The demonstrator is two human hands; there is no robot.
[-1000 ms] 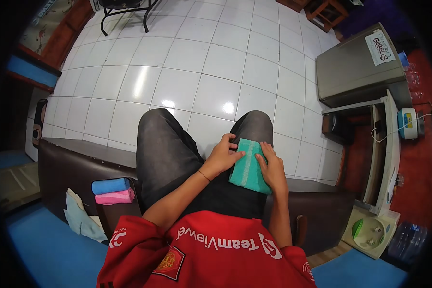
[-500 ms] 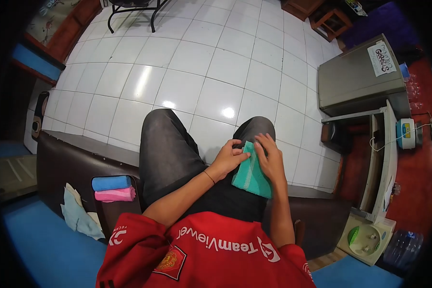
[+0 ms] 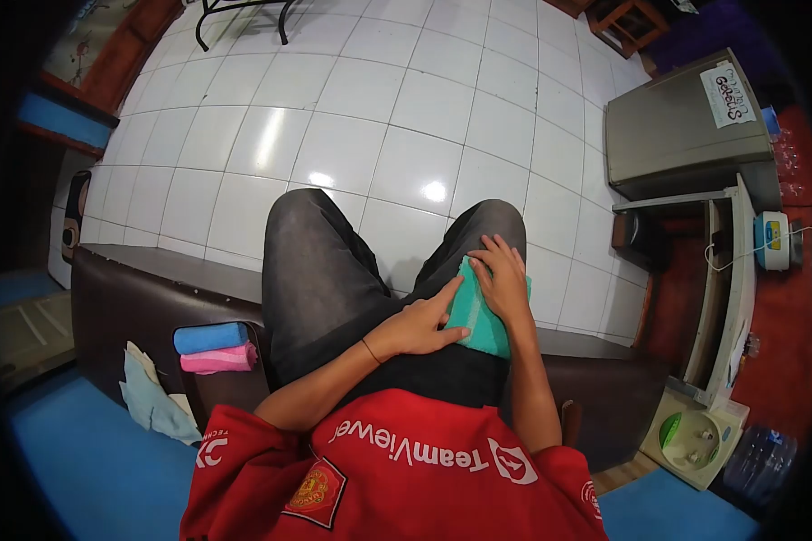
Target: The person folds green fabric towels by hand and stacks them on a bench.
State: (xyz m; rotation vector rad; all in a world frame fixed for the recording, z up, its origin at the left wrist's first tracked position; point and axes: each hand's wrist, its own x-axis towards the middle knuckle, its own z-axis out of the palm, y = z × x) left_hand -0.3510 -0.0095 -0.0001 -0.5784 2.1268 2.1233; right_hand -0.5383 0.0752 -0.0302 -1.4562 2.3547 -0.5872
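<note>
A green folded towel point(image 3: 480, 317) lies on my right thigh. My left hand point(image 3: 417, 326) is at its left edge, index finger and thumb stretched apart and touching the cloth; the other fingers are partly tucked from sight. On the towel's upper right part lies my right hand point(image 3: 503, 279), its fingers extended over the cloth. Both hands are open. To my left, a rolled blue towel point(image 3: 210, 339) and a pink towel point(image 3: 218, 358) are stacked in a dark tray point(image 3: 230, 397) on the brown seat.
Pale cloths point(image 3: 158, 397) lie beside the tray on the brown seat point(image 3: 162, 293). At right stand a grey fridge point(image 3: 677, 135), a shelf unit point(image 3: 726, 298) and a cream appliance point(image 3: 693, 442) with a round basin. White floor tiles point(image 3: 361, 117) spread ahead.
My left hand has slid down the towel's left edge and its index finger and thumb have spread apart. My right hand has shifted slightly, still over the towel. The view has tilted a little.
</note>
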